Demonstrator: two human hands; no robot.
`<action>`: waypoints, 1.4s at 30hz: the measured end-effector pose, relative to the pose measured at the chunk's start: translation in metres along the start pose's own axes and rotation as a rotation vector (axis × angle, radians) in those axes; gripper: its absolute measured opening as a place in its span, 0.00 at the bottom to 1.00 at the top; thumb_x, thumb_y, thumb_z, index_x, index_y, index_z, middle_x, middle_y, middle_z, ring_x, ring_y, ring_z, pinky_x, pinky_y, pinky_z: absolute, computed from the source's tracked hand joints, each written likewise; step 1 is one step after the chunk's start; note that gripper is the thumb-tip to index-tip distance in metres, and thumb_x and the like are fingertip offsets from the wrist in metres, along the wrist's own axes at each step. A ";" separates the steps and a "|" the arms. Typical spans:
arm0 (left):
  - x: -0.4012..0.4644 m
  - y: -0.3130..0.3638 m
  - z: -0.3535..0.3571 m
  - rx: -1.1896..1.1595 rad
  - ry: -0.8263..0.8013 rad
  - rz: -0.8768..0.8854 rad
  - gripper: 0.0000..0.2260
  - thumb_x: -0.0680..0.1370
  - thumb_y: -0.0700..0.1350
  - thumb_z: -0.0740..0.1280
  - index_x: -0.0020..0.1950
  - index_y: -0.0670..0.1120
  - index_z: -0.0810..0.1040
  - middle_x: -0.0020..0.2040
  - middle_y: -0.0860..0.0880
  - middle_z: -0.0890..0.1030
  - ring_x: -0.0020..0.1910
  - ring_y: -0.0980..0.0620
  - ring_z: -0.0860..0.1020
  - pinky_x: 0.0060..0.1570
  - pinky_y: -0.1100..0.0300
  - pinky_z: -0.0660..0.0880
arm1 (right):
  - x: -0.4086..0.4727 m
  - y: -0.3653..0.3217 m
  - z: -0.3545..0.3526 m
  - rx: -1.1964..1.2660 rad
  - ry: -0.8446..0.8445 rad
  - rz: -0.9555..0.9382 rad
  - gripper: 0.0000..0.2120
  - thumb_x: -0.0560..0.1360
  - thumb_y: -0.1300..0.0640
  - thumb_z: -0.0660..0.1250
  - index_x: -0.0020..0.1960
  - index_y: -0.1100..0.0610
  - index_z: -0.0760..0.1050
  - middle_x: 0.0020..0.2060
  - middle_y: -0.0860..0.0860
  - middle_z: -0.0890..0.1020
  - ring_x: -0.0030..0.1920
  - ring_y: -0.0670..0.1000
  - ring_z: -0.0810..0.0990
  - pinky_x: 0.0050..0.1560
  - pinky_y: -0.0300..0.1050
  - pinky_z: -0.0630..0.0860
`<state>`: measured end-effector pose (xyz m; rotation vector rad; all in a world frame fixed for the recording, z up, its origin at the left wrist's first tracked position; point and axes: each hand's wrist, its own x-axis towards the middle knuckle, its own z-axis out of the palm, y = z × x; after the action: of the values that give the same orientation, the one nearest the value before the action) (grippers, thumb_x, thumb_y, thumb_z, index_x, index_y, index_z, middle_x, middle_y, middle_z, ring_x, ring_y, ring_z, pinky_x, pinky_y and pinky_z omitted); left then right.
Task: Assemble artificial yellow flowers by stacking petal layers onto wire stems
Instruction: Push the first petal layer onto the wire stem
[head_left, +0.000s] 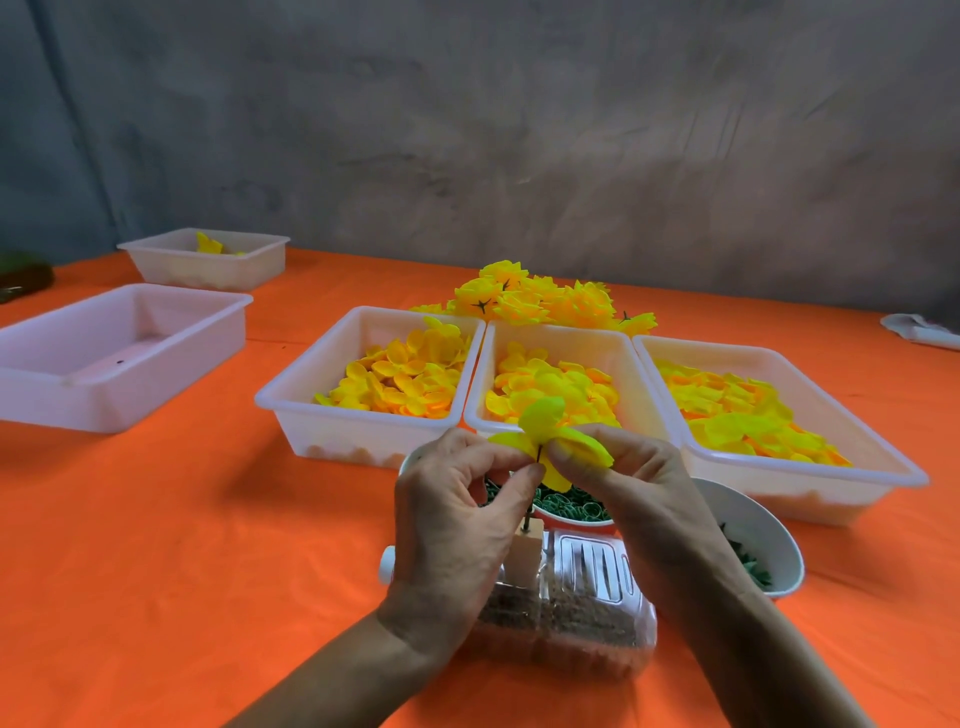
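The orange-covered table (182, 519) carried three white bins of yellow petals in a row across its middle: the left bin (363, 421), the middle bin (550, 338) and the right bin (779, 488). A pile of finished flowers (540, 299) lay behind them toward the far edge, and two more white bins stood well apart toward the left edge.

Nearer the front edge, both hands met above a bowl of green rings (571, 506) and a small wooden block (524, 553). The left hand (457, 525) pinched the petal layer (550, 441) from its left, thumb and forefinger closed on it; the right hand (639, 478) gripped it from the right, thumb pressed onto a petal.

The wire stem (540, 453) showed as a short dark sliver between the two thumbs, its long axis near upright, tip pointing up through the layer's centre. Both hands were equally near. I judged the next move to be sliding the layer down along that axis.
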<state>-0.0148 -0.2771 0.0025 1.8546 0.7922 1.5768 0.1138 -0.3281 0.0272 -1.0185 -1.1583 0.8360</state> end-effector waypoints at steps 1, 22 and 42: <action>0.000 0.001 0.000 -0.006 -0.002 -0.004 0.02 0.67 0.46 0.74 0.37 0.48 0.84 0.34 0.52 0.80 0.34 0.55 0.78 0.35 0.55 0.75 | 0.000 0.000 0.000 -0.002 0.000 -0.002 0.07 0.68 0.58 0.69 0.42 0.59 0.84 0.39 0.54 0.85 0.41 0.47 0.82 0.43 0.35 0.76; 0.004 0.001 -0.001 -0.003 -0.018 0.041 0.06 0.68 0.43 0.72 0.34 0.54 0.78 0.31 0.57 0.74 0.29 0.61 0.69 0.31 0.69 0.65 | 0.012 -0.022 -0.014 -1.243 -0.167 -0.870 0.10 0.76 0.59 0.64 0.46 0.59 0.83 0.42 0.53 0.83 0.40 0.58 0.78 0.39 0.53 0.73; 0.016 0.001 -0.019 0.215 -0.097 0.415 0.10 0.71 0.43 0.72 0.51 0.43 0.83 0.50 0.49 0.81 0.52 0.47 0.78 0.52 0.49 0.75 | 0.006 -0.003 -0.014 -1.257 -0.025 -0.924 0.14 0.79 0.55 0.59 0.48 0.61 0.82 0.37 0.52 0.83 0.36 0.56 0.80 0.39 0.49 0.73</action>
<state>-0.0317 -0.2651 0.0163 2.3514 0.5754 1.6791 0.1283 -0.3261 0.0310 -1.2024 -1.9750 -0.7483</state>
